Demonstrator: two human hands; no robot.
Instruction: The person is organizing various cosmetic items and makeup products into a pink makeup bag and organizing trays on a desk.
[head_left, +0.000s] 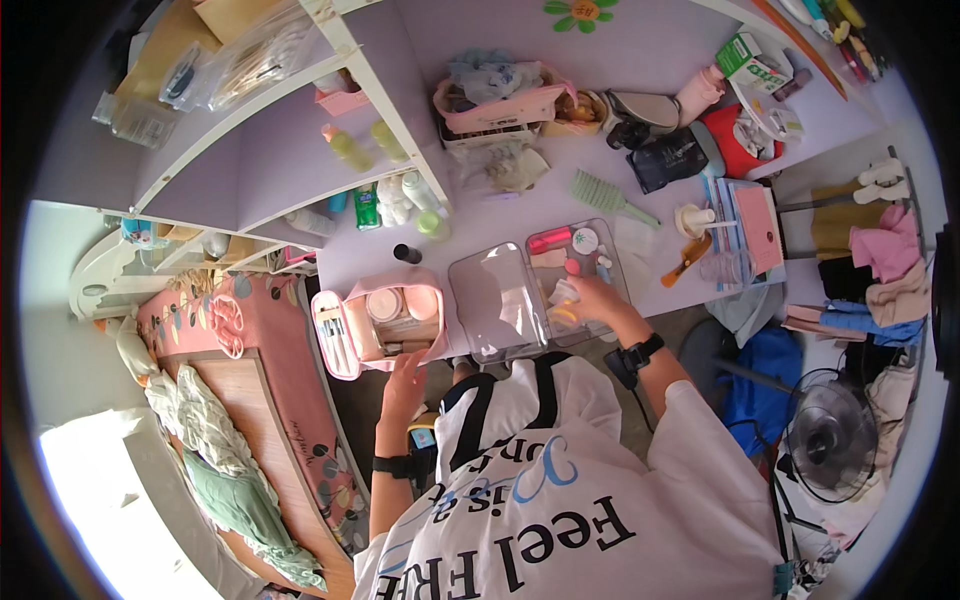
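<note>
On the desk's front edge stands an open pink cosmetics bag (442, 315), its lid folded left with several makeup brushes (334, 330) in it. Inside are a round compact (384, 304) and a peach-coloured rounded item (421, 303). My left hand (403, 386) is at the bag's front rim, fingers slightly apart, with nothing seen in them. A clear plastic box lies open, its lid (491, 300) flat to the left. My right hand (600, 300) reaches into its filled half (616, 259), beside a small red-pink round item (573, 267). Its fingertips are partly hidden, so any grip is unclear.
Behind the box lie a green hairbrush (600, 193) and a black pouch (667, 159). A dark small cylinder (407, 253) stands behind the bag. Orange-handled clip (686, 261) and books (754, 225) are at right. A fan (829, 435) stands beside me.
</note>
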